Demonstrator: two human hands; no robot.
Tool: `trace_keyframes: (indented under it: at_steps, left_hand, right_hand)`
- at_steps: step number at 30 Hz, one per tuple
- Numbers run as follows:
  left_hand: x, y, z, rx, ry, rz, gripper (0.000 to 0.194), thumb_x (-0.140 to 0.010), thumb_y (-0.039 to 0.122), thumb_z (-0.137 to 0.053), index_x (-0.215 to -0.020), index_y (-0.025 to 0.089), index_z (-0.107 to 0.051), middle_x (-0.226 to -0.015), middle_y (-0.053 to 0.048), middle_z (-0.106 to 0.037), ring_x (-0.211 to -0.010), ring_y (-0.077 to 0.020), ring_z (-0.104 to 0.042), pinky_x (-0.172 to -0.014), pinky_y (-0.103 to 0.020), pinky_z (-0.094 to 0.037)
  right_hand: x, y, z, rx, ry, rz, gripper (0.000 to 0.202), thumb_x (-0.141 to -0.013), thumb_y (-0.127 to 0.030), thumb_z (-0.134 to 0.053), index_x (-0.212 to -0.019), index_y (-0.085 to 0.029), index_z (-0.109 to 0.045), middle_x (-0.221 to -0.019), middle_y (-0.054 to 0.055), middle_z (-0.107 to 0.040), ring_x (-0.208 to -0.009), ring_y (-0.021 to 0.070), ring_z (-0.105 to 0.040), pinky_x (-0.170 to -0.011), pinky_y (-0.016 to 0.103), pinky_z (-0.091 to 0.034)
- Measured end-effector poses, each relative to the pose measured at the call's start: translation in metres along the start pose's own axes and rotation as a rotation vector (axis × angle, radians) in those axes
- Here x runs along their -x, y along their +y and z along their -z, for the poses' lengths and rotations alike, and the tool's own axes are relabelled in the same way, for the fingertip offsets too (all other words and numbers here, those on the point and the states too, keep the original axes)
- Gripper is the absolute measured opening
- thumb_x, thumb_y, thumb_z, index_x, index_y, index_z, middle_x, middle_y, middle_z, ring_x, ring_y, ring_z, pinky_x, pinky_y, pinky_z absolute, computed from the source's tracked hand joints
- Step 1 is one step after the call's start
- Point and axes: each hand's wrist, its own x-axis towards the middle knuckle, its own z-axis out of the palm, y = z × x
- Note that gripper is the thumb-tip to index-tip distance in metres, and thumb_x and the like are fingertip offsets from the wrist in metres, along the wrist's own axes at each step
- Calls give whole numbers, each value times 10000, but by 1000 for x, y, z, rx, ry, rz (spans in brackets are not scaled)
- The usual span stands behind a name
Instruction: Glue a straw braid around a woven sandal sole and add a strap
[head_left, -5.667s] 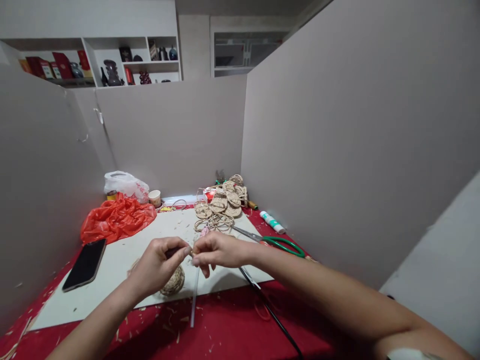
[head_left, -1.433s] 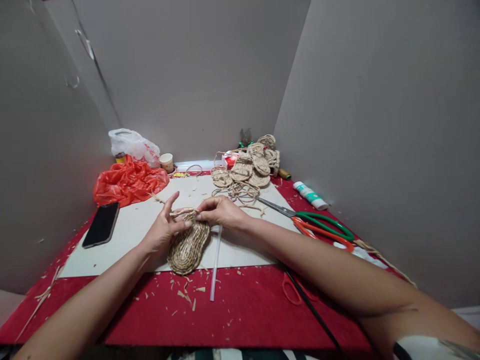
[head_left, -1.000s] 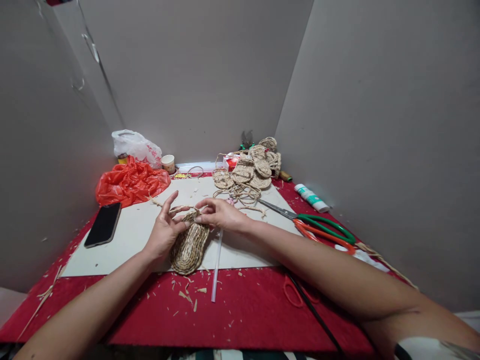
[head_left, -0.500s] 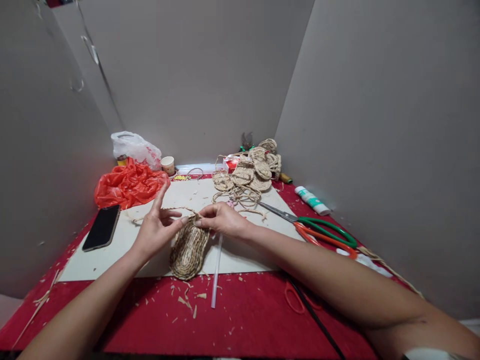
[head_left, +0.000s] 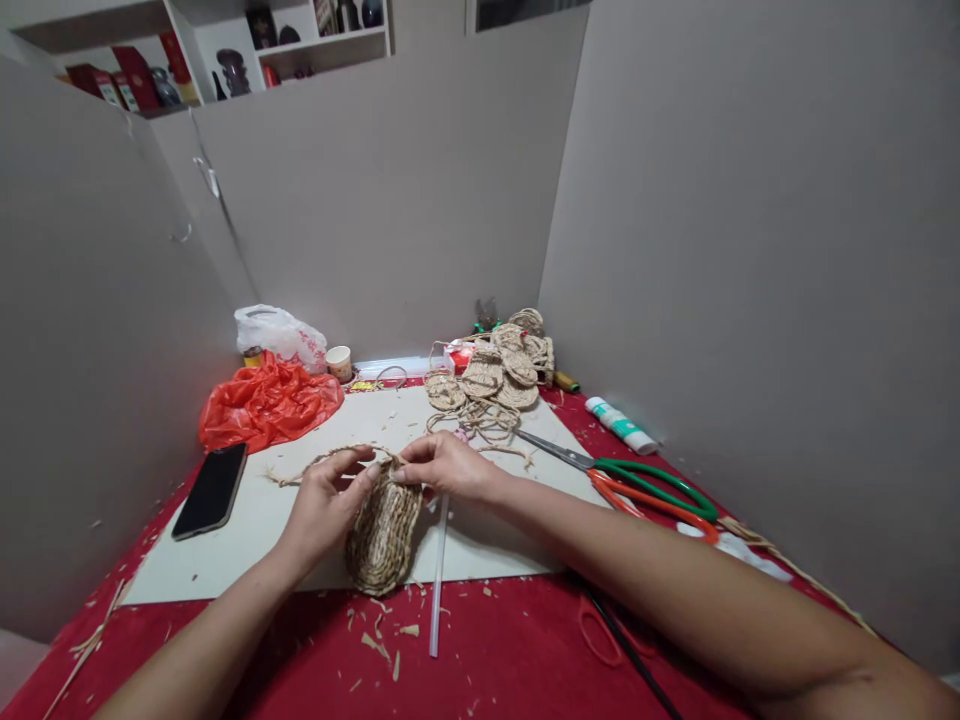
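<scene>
A coiled, braided straw sole [head_left: 382, 540], long and oval, is held tilted over the white board between my hands. My left hand [head_left: 330, 500] is closed at its upper left edge, thumb and fingers pinching there. My right hand [head_left: 446, 465] pinches the top edge from the right with thumb and forefinger. From that top edge a loose straw braid [head_left: 292, 480] runs left behind my left hand and ends in a frayed tip. Whatever lies right between the fingertips is hidden. A clear glue stick [head_left: 437, 590] lies just right of the sole.
Large scissors [head_left: 637, 485] with green and orange handles lie at right, near a white-green roll [head_left: 621, 425]. Several straw pieces [head_left: 495, 375] are piled at the back. A phone [head_left: 211, 490], red plastic bag [head_left: 270, 400] and paper cup [head_left: 339, 362] stand left. Straw scraps litter the red cloth [head_left: 495, 660].
The view has tilted up, bringing shelves into sight. My left hand's raised forefinger has come down and curled in towards the braid and sole. My right hand keeps its pinch.
</scene>
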Motion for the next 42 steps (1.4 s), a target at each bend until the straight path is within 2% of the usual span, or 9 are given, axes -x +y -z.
trace_keyframes:
  at_steps: [3,6,11,20,25,28,32,42]
  left_hand:
    - [-1,-3,-2,183,-84,70,204,-734,299,-730,-909,194,-725,-1017,-83,-688,-910,-213,-627,-793,-304,-499]
    - [1,-6,-3,265,-142,84,206,-718,283,-749,-898,191,-710,-1026,-79,-668,-944,-210,-607,-827,-313,-496]
    - [-1,-6,-4,275,-154,113,142,-707,289,-759,-763,168,-709,-1082,-93,-638,-981,-224,-592,-831,-307,-485]
    - [1,-8,-10,281,-182,98,116,-710,278,-750,-755,178,-714,-1055,-78,-632,-983,-229,-588,-839,-308,-478]
    - [-3,-4,-6,251,-178,108,168,-704,248,-757,-836,177,-682,-859,-34,-652,-860,-184,-601,-809,-275,-461]
    - [-5,-7,-4,353,-259,243,196,-695,237,-769,-828,168,-643,-835,-28,-667,-811,-163,-614,-768,-256,-459]
    - [-5,-13,-3,531,-338,394,261,-697,234,-771,-869,194,-579,-795,-20,-684,-739,-160,-644,-694,-258,-466]
    - [0,-14,-5,557,-276,334,260,-745,231,-733,-912,210,-535,-838,1,-657,-731,-150,-639,-690,-267,-477]
  right_hand:
    - [2,-1,-3,31,-44,24,203,-626,-304,-749,-728,-135,-701,-580,-36,-576,-500,73,-494,-467,196,-421]
    - [3,1,-5,63,-99,46,214,-637,-318,-734,-735,-131,-701,-564,-46,-549,-490,67,-465,-465,193,-400]
    - [4,2,-6,83,-138,67,188,-654,-297,-698,-718,-121,-683,-551,-52,-521,-484,65,-441,-474,198,-370]
    - [12,-7,-10,129,-127,98,105,-684,-212,-650,-628,-123,-648,-503,-75,-432,-487,52,-365,-496,203,-286]
    - [6,-3,-6,32,-93,88,166,-615,-270,-726,-676,-119,-695,-543,-51,-529,-504,61,-410,-492,205,-305]
    - [3,-1,-3,-9,-78,77,228,-552,-284,-776,-696,-120,-711,-558,-45,-560,-505,62,-419,-490,205,-317]
    - [2,1,-2,-45,-76,74,185,-559,-266,-777,-659,-128,-703,-553,-46,-567,-509,60,-428,-509,207,-329]
    - [7,-3,3,-81,-143,69,224,-620,-285,-774,-764,-119,-734,-626,-15,-635,-547,69,-488,-549,209,-376]
